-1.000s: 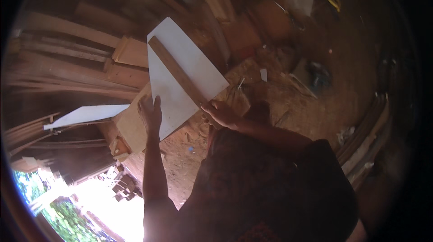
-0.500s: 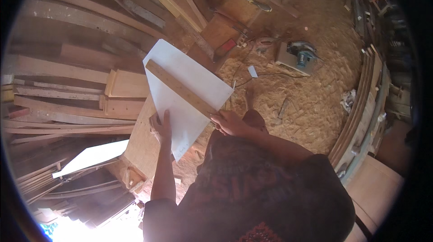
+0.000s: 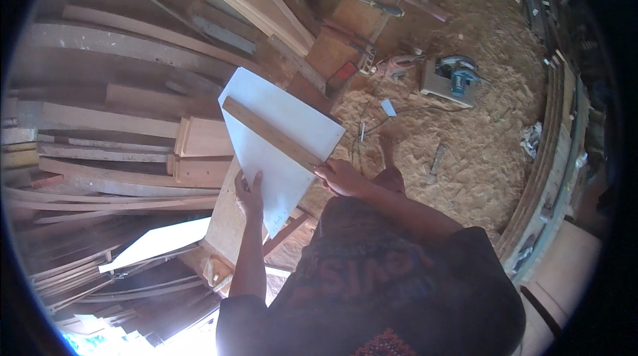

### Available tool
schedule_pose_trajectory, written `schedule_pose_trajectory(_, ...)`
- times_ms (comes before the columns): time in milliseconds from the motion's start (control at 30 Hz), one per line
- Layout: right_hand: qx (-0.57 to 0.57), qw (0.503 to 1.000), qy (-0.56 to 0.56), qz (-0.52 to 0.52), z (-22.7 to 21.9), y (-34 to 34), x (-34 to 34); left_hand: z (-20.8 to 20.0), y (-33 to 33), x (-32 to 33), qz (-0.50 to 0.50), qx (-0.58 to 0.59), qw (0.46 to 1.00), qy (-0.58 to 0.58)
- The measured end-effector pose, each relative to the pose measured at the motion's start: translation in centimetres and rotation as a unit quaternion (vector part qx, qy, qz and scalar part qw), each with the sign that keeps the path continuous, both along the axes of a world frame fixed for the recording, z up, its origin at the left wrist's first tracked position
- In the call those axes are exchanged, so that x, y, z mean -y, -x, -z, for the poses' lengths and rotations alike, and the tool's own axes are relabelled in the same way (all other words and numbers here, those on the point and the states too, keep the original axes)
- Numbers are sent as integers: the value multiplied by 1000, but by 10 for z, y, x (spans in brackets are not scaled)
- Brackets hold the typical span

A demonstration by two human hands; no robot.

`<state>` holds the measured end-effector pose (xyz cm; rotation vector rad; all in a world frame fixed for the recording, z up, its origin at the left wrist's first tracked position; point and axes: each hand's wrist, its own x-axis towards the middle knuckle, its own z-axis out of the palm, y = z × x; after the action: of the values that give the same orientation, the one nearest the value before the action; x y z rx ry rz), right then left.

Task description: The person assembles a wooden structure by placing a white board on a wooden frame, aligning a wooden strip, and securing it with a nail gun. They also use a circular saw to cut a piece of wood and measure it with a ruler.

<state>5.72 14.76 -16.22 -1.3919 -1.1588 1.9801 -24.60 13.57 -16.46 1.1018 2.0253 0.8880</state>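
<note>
Room beyond right hand (image 3: pixel 339 177), above sawdust floor (image 3: pixel 485 170); wooden strip (image 3: pixel 272 132) spans white board (image 3: pixel 279 182); planks (image 3: pixel 119 120) crowd left side.

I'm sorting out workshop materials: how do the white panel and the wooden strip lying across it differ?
The white panel is broad; the wooden strip is narrow. The panel is white, the strip brown. The left hand is at the panel's edge, while the right hand is at the strip's near end. Both have straight edges.
</note>
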Motion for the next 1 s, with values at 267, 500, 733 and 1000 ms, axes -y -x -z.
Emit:
schedule_pose_trajectory(267,2,999,-39,10,8,2,2,25,3,4,-7,30,998,-51)
schedule_pose_trajectory(500,-12,1000,-5,21,10,2,2,50,10,3,-9,-120,992,-31)
schedule_pose_trajectory(733,32,999,-30,15,0,0,-1,19,-30,-5,-47,-270,959,71)
schedule_pose_trajectory(1000,90,987,-126,-44,12,5,3,54,-9,0,-56,-282,957,24)
